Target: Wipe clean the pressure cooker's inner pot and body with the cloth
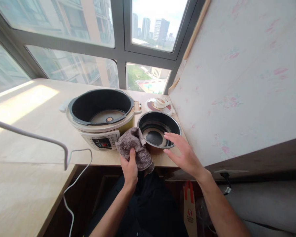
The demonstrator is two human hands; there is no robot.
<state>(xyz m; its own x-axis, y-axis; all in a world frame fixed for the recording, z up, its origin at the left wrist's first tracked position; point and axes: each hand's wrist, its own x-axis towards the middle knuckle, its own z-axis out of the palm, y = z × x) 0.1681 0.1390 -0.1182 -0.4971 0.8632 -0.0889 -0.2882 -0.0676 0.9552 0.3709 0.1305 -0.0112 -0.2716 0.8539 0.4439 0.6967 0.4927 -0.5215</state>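
In my left hand [130,169] is a brown-grey cloth [135,146], bunched up in front of the cooker's right side. My right hand [184,154] holds nothing; its thumb and fingers are spread at the right rim of a black inner pot [159,144]. Whether the fingertips touch that rim I cannot tell. The pot stands upright and shows a worn, pale ring on its bottom. To its left sits an electric pressure cooker body [101,120], lidless, with a dark cavity and a control panel on the front. Behind the pot lies the cooker's lid [160,104].
The pale wooden sill [39,131] ends at a front edge near my body. A white cable [76,181] hangs over that edge on the left. Windows [71,62] rise behind, and a papered wall [236,75] bounds the right. Below stands a paper bag [189,214].
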